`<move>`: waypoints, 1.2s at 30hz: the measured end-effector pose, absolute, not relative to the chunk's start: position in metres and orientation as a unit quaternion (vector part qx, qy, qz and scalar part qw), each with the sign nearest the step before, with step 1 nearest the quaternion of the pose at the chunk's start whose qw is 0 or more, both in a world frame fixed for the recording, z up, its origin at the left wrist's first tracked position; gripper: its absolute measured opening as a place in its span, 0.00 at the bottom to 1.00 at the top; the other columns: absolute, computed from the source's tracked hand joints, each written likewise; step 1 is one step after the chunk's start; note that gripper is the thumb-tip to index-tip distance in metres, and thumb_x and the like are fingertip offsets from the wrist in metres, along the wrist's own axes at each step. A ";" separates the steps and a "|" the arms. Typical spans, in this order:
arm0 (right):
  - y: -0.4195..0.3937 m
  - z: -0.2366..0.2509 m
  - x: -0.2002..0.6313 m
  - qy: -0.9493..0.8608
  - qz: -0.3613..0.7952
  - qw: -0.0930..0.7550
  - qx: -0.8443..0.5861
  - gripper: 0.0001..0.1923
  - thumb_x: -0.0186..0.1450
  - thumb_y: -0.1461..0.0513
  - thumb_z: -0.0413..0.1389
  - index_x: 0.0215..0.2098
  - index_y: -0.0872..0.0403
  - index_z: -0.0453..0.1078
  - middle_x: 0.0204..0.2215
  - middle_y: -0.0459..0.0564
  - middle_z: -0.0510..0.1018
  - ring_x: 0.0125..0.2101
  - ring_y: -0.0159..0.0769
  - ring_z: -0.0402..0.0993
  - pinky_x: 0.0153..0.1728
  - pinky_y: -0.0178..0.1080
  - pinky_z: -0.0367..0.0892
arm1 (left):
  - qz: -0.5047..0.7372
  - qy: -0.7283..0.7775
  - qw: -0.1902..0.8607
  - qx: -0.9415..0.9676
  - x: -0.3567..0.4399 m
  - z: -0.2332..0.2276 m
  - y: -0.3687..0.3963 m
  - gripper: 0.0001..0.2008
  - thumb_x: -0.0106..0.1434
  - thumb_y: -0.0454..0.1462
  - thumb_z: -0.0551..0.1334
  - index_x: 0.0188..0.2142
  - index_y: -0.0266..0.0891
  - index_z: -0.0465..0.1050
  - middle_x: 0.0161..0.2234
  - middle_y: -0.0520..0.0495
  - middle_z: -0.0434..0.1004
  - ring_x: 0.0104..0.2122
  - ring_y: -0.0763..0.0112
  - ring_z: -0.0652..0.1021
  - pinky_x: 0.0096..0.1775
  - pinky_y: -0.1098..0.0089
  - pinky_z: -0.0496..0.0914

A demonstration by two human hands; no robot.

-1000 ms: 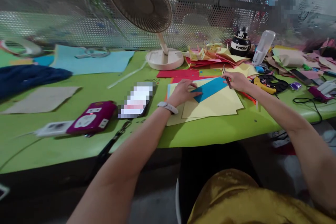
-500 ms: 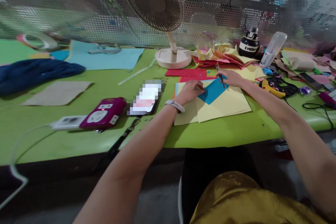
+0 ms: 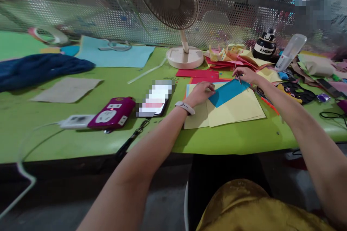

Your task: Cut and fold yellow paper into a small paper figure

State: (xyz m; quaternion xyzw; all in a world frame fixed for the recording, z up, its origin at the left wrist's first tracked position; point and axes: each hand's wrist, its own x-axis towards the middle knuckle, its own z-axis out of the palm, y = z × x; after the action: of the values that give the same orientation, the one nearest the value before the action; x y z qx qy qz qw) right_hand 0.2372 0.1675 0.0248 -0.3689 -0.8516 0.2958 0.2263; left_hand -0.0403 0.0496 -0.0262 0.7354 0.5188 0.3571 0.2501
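A blue paper strip (image 3: 228, 92) lies on yellow sheets (image 3: 235, 110) on the green table (image 3: 81, 140). My left hand (image 3: 200, 93), a white watch on its wrist, presses down on the strip's left end. My right hand (image 3: 245, 74) holds a thin pen-like tool (image 3: 238, 78) with its tip at the strip's upper right edge. Red and orange sheets (image 3: 197, 74) lie under and behind the yellow ones.
A desk fan (image 3: 173, 14) stands behind the papers. Left of my hands lie a phone (image 3: 155, 99), a magenta power strip (image 3: 112, 113) and a brown card (image 3: 66, 89). Paper scraps (image 3: 230, 56), a black bottle (image 3: 264, 47), a clear bottle (image 3: 290, 52) and tools crowd the right.
My right hand with the tool has slid along the strip's top edge toward its right end. My left hand stays pressed on the strip. The view has shifted left.
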 end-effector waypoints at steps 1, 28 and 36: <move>0.168 0.024 0.237 -0.844 0.310 0.226 -0.375 0.09 0.57 0.69 0.60 0.35 0.54 0.74 0.30 0.48 0.80 0.30 0.37 0.74 0.33 0.38 0.71 | 0.357 0.522 0.249 0.733 -0.040 -0.026 0.049 0.05 0.57 0.40 0.67 0.29 0.44 0.74 0.44 0.42 0.82 0.48 0.52 0.80 0.55 0.52 0.72; 0.205 -0.001 0.180 -0.725 0.351 0.379 -0.456 0.12 0.57 0.72 0.60 0.27 0.51 0.65 0.24 0.46 0.77 0.34 0.39 0.79 0.43 0.43 0.74 | 0.522 0.573 0.130 0.618 -0.050 -0.009 0.045 0.08 0.65 0.38 0.66 0.44 0.41 0.74 0.55 0.37 0.78 0.60 0.53 0.74 0.65 0.51 0.64; 0.193 0.000 0.186 -0.764 0.276 0.350 -0.467 0.11 0.58 0.73 0.53 0.34 0.52 0.67 0.33 0.50 0.84 0.39 0.40 0.81 0.46 0.42 0.72 | 0.470 0.557 0.171 0.664 -0.050 -0.014 0.045 0.09 0.62 0.36 0.67 0.43 0.42 0.75 0.52 0.37 0.79 0.59 0.49 0.74 0.64 0.49 0.65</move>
State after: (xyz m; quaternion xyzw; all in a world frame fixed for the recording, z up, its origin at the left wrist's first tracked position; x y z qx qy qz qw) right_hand 0.1856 0.1930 0.0004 -0.4674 -0.7636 0.2756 0.3501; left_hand -0.0496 0.0452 -0.0144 0.6637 0.5566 0.4696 0.1709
